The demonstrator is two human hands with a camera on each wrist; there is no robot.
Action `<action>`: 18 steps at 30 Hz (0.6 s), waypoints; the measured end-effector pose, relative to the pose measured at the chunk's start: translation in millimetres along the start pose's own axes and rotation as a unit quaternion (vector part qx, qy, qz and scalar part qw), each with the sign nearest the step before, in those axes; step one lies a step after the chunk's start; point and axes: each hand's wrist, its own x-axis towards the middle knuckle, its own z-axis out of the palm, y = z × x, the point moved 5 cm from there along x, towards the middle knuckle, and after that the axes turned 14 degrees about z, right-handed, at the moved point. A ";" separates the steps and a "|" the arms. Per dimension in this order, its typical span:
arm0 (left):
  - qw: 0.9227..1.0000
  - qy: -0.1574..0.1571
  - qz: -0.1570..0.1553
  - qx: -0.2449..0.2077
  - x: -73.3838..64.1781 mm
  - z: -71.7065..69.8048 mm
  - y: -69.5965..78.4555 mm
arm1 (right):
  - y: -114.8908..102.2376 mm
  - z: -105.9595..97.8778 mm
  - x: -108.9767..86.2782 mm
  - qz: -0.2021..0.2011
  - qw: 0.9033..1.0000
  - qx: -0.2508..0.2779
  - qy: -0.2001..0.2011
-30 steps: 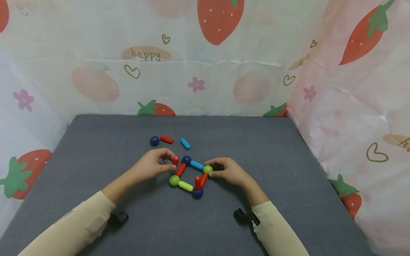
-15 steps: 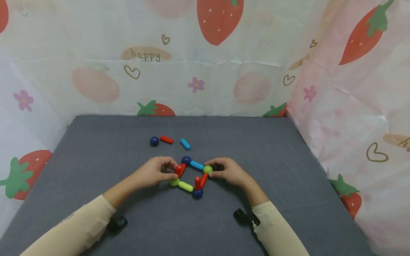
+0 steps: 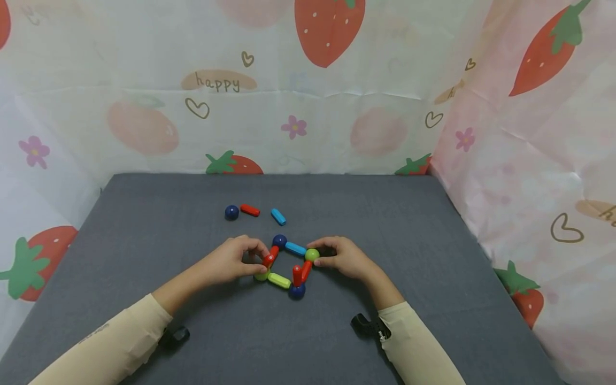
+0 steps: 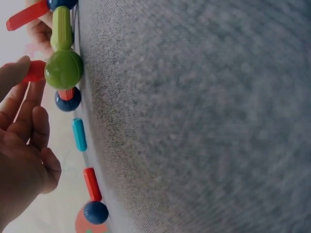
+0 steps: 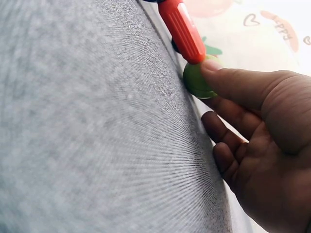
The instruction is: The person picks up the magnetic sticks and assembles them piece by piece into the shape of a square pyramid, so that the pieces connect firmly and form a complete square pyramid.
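A four-sided frame of rods and balls lies on the grey cloth. Its corners are a far dark blue ball (image 3: 279,241), a near dark blue ball (image 3: 297,291), a right green ball (image 3: 312,254) and a left green ball (image 4: 64,70). My left hand (image 3: 236,260) pinches a red rod (image 4: 35,71) that stands up from the left green ball, touching it. With thumb and fingers my right hand (image 3: 347,258) holds the right green ball. Another red rod (image 3: 297,275) stands upright on the near blue ball. A blue rod (image 3: 295,248) and a yellow-green rod (image 3: 279,280) form two sides.
Behind the frame lie a loose dark blue ball (image 3: 232,212), a loose red rod (image 3: 250,210) and a loose light blue rod (image 3: 278,216). The grey table (image 3: 385,208) is backed by a strawberry-print curtain (image 3: 327,107).
My left hand has come down and nearer with its red rod, from beside the frame onto the left green ball. My right hand has stayed at its ball.
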 end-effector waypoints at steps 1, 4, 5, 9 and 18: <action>1.000 0.000 -0.001 0.002 0.2 -0.2 0.2 | 0.2 -0.2 0.0 0.001 1.000 0.002 -0.001; 1.000 -0.001 -0.002 0.009 0.5 -1.1 0.2 | -0.2 -0.7 -0.1 -0.001 1.000 0.003 -0.002; 1.000 -0.001 -0.002 0.011 0.4 -1.6 0.0 | -0.5 -0.8 -0.1 -0.001 1.000 0.003 -0.002; 1.000 -0.009 -0.008 0.015 -0.3 -2.6 -2.4 | -1.1 -1.4 0.1 -0.002 1.000 0.002 0.000; 0.998 -0.035 -0.035 0.034 -4.5 3.2 -12.6 | -0.6 -0.1 0.9 0.000 1.000 0.003 0.000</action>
